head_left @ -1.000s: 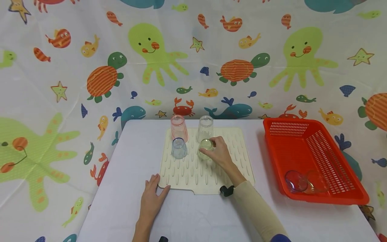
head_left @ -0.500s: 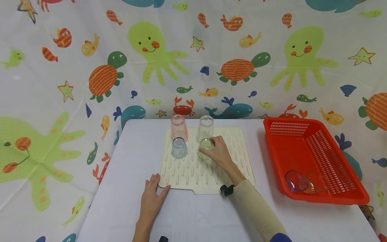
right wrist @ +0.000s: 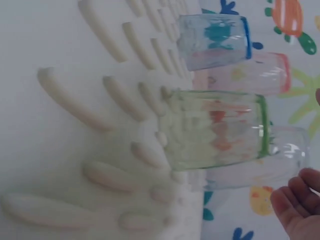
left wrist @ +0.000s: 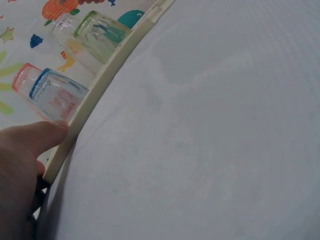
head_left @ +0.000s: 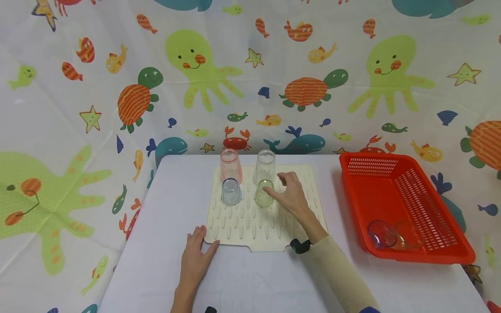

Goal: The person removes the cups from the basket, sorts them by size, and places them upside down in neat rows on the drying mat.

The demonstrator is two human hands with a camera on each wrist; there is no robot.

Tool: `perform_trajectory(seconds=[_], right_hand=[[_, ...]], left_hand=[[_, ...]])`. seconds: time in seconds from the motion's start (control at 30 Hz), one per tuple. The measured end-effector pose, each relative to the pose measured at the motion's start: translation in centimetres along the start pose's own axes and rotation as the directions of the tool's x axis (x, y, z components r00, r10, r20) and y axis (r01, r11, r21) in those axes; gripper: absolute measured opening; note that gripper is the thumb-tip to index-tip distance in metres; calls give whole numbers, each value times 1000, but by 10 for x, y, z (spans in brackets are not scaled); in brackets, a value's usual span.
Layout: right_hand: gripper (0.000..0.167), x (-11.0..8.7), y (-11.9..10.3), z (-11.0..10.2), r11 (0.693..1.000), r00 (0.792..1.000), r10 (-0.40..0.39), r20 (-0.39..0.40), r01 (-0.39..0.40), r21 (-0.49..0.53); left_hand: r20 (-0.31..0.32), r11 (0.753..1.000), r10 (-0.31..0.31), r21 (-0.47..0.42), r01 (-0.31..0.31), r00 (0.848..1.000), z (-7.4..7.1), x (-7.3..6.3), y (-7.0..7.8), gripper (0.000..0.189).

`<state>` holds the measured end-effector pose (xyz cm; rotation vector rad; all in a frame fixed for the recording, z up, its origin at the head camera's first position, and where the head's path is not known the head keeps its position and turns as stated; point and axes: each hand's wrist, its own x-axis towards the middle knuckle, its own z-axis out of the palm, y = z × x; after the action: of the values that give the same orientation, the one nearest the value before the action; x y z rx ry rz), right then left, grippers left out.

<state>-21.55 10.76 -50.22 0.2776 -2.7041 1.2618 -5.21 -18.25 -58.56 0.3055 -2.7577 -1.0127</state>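
Four-cornered and cream, a ridged drying mat (head_left: 242, 228) bears a green-rimmed glass (head_left: 264, 198), a blue-rimmed glass (head_left: 231, 194), a taller pink glass (head_left: 229, 161) and a tall clear glass (head_left: 265, 164). My right hand (head_left: 291, 194) is just right of the green glass, thumb and fingers spread, holding nothing. In the right wrist view its fingertips (right wrist: 295, 195) show apart from the green rim. At the mat's front left corner lies my left hand (head_left: 194, 256), fingers extended; the left wrist view shows its thumb (left wrist: 47, 135) against the mat's edge.
On the right of the white table (head_left: 250, 282) stands a red slotted basket (head_left: 350, 204). Inside it lie a purple-rimmed glass (head_left: 382, 234) and an orange-tinted glass (head_left: 408, 234). A curtain with sea animals (head_left: 250, 65) hangs behind the table.
My right hand has let go of the green glass and drawn back slightly to the right. The glass stays on the mat. My left hand keeps its place.
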Motion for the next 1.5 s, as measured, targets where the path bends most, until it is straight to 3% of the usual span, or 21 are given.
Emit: perform_trajectory(seconds=[0.6,1.23,1.5], right_hand=[[59,-21,-12,-49,999,991,-46,-123,49,16],[58,-54,-1,-93,996,959,-71,-275,53,-71],[54,-69,9,-113,995,956,-57,-287,30,-97]], left_hand=[[-6,1000,8,11,-8,1000,0,0,-1,70],[-27,1000,19,10,-19,999,0,-1,1,69],[-29,1000,25,10,-25,999,1,-2,0,69]])
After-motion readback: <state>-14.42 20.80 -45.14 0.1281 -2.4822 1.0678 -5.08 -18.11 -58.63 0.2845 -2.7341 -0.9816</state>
